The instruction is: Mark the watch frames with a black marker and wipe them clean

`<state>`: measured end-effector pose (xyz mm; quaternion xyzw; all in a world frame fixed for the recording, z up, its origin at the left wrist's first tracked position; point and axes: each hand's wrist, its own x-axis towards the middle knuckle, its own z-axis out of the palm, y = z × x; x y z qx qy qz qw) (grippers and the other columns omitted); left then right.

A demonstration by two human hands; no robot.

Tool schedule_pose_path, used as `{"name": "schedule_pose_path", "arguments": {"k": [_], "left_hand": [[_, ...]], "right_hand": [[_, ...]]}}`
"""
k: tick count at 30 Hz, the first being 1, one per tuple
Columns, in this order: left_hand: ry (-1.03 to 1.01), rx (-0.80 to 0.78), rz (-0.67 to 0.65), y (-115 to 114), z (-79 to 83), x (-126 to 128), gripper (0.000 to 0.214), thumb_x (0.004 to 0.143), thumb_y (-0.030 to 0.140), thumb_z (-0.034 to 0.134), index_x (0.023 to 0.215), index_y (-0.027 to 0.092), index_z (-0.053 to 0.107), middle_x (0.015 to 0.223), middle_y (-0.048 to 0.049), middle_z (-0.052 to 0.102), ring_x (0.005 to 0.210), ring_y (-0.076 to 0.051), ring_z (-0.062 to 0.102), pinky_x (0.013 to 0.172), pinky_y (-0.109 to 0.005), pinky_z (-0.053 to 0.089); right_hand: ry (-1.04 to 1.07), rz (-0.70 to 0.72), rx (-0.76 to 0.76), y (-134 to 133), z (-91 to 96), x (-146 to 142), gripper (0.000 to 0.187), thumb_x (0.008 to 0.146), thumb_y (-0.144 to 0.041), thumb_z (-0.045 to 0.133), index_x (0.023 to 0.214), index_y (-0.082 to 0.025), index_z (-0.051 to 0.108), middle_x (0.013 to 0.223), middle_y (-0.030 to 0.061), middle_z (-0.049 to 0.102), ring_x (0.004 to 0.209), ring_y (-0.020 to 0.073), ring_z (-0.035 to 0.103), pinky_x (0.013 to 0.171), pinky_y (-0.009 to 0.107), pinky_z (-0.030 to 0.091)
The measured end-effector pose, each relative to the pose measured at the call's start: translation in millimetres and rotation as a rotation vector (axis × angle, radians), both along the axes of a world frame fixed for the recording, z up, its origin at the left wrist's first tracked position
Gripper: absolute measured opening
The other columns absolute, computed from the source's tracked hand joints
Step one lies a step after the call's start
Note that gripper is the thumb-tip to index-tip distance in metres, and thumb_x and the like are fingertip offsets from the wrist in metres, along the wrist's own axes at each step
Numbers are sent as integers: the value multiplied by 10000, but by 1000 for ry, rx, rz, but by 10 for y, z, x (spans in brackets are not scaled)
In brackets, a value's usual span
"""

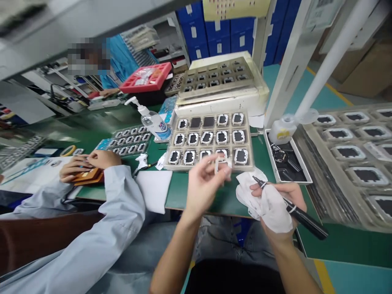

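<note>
L hand [203, 181] pinches white frame [223, 164] nr tray [168, 165]; R hand [290, 195] grips pen [309, 222], cloth [277, 210]. Prob. mid-handling; next needs steady pinch.

The frame [223, 165] is white; the pen [309, 221] is black, banded in white; the cloth [277, 210] is plain white. The tray [179, 167] is a translucent beige-grey, its parts [222, 136] white-rimmed with black centres. The table [352, 249] is green, the crate [142, 87] pinkish red, the bins [187, 40] deep blue with white labels [194, 32]. A neighbouring worker's sleeve [122, 196] is plain pale blue; the floor [355, 275] is teal, striped yellow.
</note>
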<state>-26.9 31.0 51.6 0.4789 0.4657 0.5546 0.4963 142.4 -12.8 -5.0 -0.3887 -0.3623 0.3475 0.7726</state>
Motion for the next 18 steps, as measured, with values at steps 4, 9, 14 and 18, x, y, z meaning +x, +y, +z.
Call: {"name": "schedule_pose_path", "arguments": {"k": [4, 9, 14, 18], "left_hand": [[519, 170, 397, 926, 412, -389, 462, 970, 288, 790, 1368, 214, 569, 1125, -48, 760, 704, -131, 756, 670, -252, 553], [892, 27, 454, 1844, 589, -735, 353, 920, 140, 773, 1248, 139, 645, 945, -52, 753, 820, -201, 767, 841, -303, 544], [1069, 38, 396, 1969, 543, -751, 231, 894, 219, 858, 1078, 134, 747, 1102, -167, 815, 1156, -306, 750, 1071, -402, 531], [1171, 46, 341, 1899, 512, -738, 266, 1043, 390, 784, 1148, 146, 769, 1251, -122, 792, 1239, -290, 738, 1147, -527, 569]], "right_hand": [[2, 23, -73, -26, -32, 29, 188, 883, -289, 904, 872, -228, 727, 760, 38, 850, 649, 267, 832, 486, 324, 641], [30, 20, -47, 2, -81, 48, 231, 841, -320, 944, 878, -224, 737, 745, 52, 850, 616, 308, 836, 524, 416, 708], [31, 34, -52, 13, -69, 33, 242, 838, -399, 944, 888, -248, 762, 755, 63, 847, 657, 320, 844, 603, 481, 755], [13, 41, -29, 2, -102, 35, 253, 821, -400, 955, 901, -257, 762, 761, 46, 846, 704, 305, 853, 708, 481, 776]]}}
